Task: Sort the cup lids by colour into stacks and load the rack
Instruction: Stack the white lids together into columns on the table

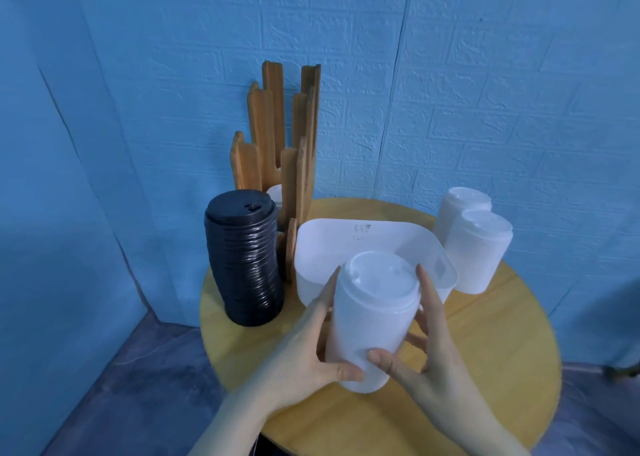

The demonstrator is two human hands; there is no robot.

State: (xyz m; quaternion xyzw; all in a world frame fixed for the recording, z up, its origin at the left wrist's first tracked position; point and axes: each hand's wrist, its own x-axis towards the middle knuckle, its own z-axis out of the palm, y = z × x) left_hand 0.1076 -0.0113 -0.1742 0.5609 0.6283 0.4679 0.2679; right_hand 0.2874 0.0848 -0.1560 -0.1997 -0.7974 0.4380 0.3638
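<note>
Both hands, left hand (304, 344) and right hand (426, 344), are gripping one tall stack of white plastic cup lids (372, 317) above the round wooden table (485, 351), fingers wrapping its sides. Behind it is sitting one white plastic tub (346, 244), faint marking unreadable. One black lid stack (246, 265) is standing left; two white lid stacks (471, 240) right. One slotted wooden rack (277, 143) is standing farthest, a white lid (275, 194) showing inside.

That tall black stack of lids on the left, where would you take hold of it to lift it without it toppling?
Grip the black stack low on its sides with two hands, one from the left and one from the right, as both hands do on the white stack. It is tall, leans slightly and is made of loose lids, so a hold at the top would likely lift only a few. The wooden rack stands close behind.
</note>
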